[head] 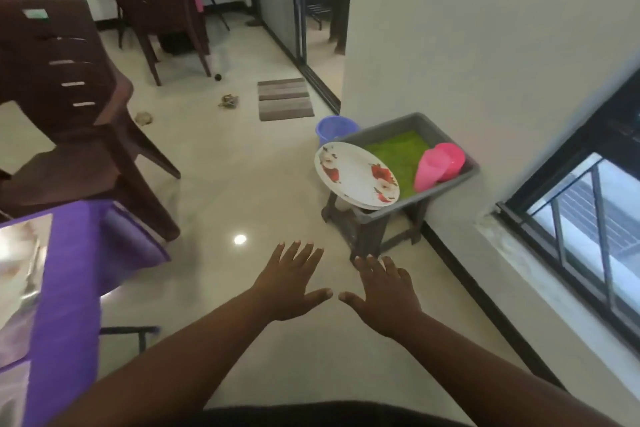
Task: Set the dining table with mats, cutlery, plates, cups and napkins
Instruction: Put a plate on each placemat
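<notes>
- Left hand (289, 282): we hold it out over the floor (221, 184), fingers (298, 253) straight and spread wide, holding nothing.
- Right hand (384, 295): alongside, thumbs nearly meeting, fingers spread wide, empty.
- Plates (356, 175): white, red floral print, a small stack propped tilted on the near rim of the grey tub (446, 185), ahead of our hands.
- Pink cups (438, 166): lying inside the tub on its green lining.
- Tub: on a dark stool (374, 232) by the wall.
- Bench (65, 270): purple-covered, at our left.
</notes>
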